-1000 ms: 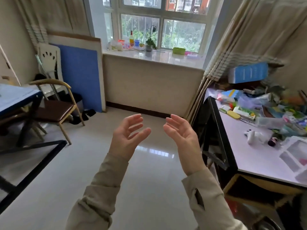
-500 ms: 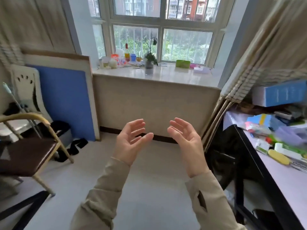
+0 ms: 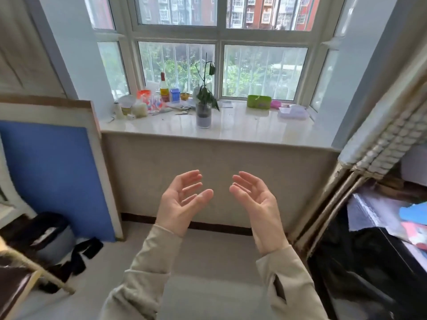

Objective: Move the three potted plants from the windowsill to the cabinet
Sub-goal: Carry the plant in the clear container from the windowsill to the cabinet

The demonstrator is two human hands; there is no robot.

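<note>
One potted plant (image 3: 203,114) stands on the pale windowsill (image 3: 242,130), a clear glass pot with dark soil and a thin drooping stem. I see no other potted plant on the sill. My left hand (image 3: 182,202) and my right hand (image 3: 256,204) are raised in front of me, palms facing each other, fingers apart and holding nothing. Both hands are below the sill's edge and well short of the plant. No cabinet is in view.
Bottles and jars (image 3: 147,102) crowd the sill's left end; a green box (image 3: 259,102) and a clear box (image 3: 293,112) sit to the right. A blue board (image 3: 55,176) leans at left, a chair (image 3: 20,276) lower left, a cluttered black desk (image 3: 379,262) and curtain (image 3: 379,139) at right.
The window and sill have come much closer and larger in view as I walked toward them. My hands stay raised and open in the same pose.
</note>
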